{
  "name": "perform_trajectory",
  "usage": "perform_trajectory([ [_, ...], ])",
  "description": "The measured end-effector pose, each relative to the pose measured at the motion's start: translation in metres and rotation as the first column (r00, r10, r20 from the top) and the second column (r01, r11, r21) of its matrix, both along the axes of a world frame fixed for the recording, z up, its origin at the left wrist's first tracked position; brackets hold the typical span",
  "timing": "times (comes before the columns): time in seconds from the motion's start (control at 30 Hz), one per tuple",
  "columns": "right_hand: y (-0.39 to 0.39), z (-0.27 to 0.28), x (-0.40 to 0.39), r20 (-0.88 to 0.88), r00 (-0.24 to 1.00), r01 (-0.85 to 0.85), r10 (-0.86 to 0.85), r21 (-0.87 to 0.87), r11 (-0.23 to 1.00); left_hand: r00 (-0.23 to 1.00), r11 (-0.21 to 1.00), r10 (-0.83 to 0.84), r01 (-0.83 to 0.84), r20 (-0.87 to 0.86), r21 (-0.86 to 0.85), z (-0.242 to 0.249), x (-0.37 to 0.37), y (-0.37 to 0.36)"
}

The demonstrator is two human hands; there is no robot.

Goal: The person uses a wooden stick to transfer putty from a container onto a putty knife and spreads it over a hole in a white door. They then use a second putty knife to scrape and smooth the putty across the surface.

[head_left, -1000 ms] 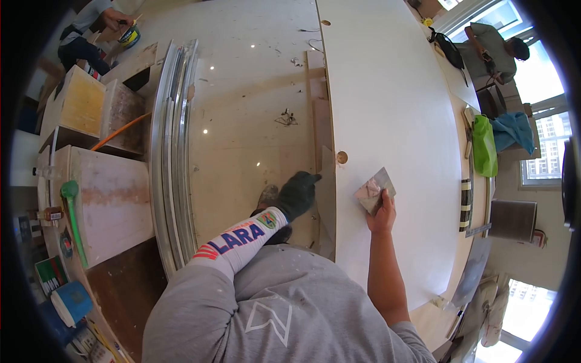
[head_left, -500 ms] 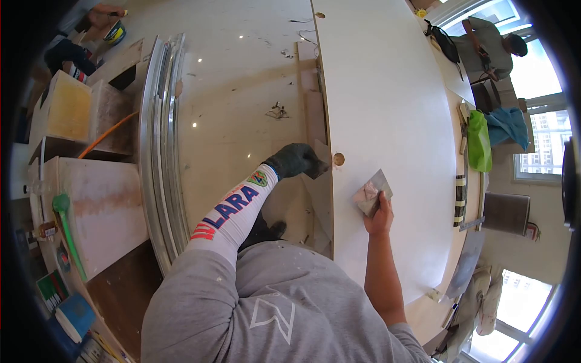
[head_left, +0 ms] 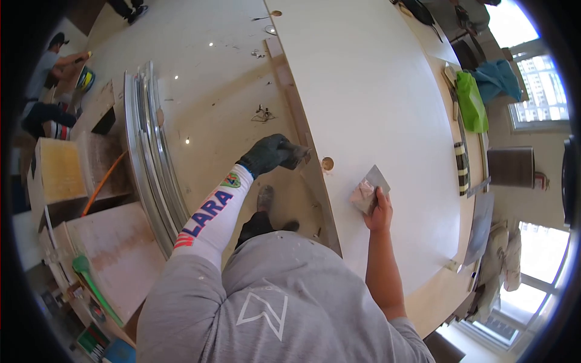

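Observation:
A dark glove covers my left hand (head_left: 265,156), which is closed around a thin, dark scraper blade (head_left: 296,155) beside the long edge of a white panel (head_left: 375,103). Just right of that blade, a round hole (head_left: 327,163) near the panel's edge has pinkish filler smeared by it. Over the panel, my bare right hand (head_left: 380,213) grips a flat metal putty knife (head_left: 377,176), its face loaded with a lump of pinkish putty (head_left: 363,196). The putty knife's handle, if it has one, is hidden by the fingers.
Metal profiles (head_left: 148,145) lie lengthwise to the left, near stained boxes (head_left: 109,242). A co-worker (head_left: 45,85) crouches at the far left by a bucket (head_left: 86,78). A green bag (head_left: 471,101) and a striped roll (head_left: 461,168) sit beyond the panel. Wire scraps (head_left: 262,114) litter the floor.
My left hand has drawn the scraper slightly away from the panel's edge and hole, turning the blade. My right hand still holds the putty knife over the panel. The whole view has shifted and rotated.

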State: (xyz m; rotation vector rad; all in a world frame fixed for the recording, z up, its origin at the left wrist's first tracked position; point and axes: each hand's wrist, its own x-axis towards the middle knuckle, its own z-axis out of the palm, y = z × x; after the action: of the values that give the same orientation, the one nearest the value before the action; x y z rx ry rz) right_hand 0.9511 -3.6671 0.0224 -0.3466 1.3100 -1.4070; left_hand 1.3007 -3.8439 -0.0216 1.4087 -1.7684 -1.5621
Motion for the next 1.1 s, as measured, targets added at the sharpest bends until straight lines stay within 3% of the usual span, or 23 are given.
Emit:
perform_trajectory([
  [0.07, -0.002, 0.004, 0.007, -0.06, 0.998, 0.003, -0.004, -0.007, 1.0, 0.997, 0.996, -0.076, 0.077, 0.005, -0.044, 0.013, 0.003, 0.003],
  [0.17, -0.003, 0.004, 0.008, 0.101, 0.994, 0.047, -0.043, -0.031, 0.998, 0.984, 0.987, -0.138, 0.146, 0.114, -0.064, 0.042, 0.0, 0.008],
  [0.27, -0.001, 0.0, 0.007, 0.147, 0.987, 0.072, -0.062, -0.063, 0.995, 0.997, 0.982, -0.08, 0.074, 0.024, 0.171, 0.07, -0.005, 0.018],
  [0.47, -0.003, 0.006, 0.008, 0.21, 0.978, 0.026, -0.011, -0.067, 0.997, 0.975, 0.982, -0.149, 0.165, 0.166, -0.088, 0.07, -0.017, 0.039],
  [0.57, -0.003, -0.004, 0.014, 0.168, 0.984, -0.03, 0.051, -0.127, 0.991, 0.994, 0.996, -0.08, 0.083, 0.078, -0.039, 0.102, -0.027, 0.049],
  [0.67, -0.007, -0.006, 0.03, 0.085, 0.992, -0.074, 0.091, -0.179, 0.981, 0.977, 0.959, -0.091, 0.139, 0.193, -0.247, 0.131, -0.038, 0.057],
  [0.83, -0.018, -0.002, 0.046, -0.049, 0.979, -0.202, 0.196, -0.264, 0.943, 0.961, 0.953, -0.14, 0.196, 0.24, -0.23, 0.151, -0.048, 0.066],
  [0.97, -0.022, 0.001, 0.049, -0.07, 0.968, -0.249, 0.24, -0.236, 0.939, 0.966, 0.969, -0.119, 0.163, 0.231, -0.184, 0.154, -0.055, 0.074],
  [1.07, -0.019, -0.003, 0.05, -0.138, 0.96, -0.269, 0.243, -0.226, 0.936, 0.965, 0.938, -0.196, 0.236, 0.175, -0.252, 0.133, -0.05, 0.072],
  [1.1, -0.019, -0.004, 0.05, -0.168, 0.956, -0.276, 0.241, -0.226, 0.934, 0.972, 0.95, -0.15, 0.192, 0.179, -0.245, 0.125, -0.048, 0.071],
])
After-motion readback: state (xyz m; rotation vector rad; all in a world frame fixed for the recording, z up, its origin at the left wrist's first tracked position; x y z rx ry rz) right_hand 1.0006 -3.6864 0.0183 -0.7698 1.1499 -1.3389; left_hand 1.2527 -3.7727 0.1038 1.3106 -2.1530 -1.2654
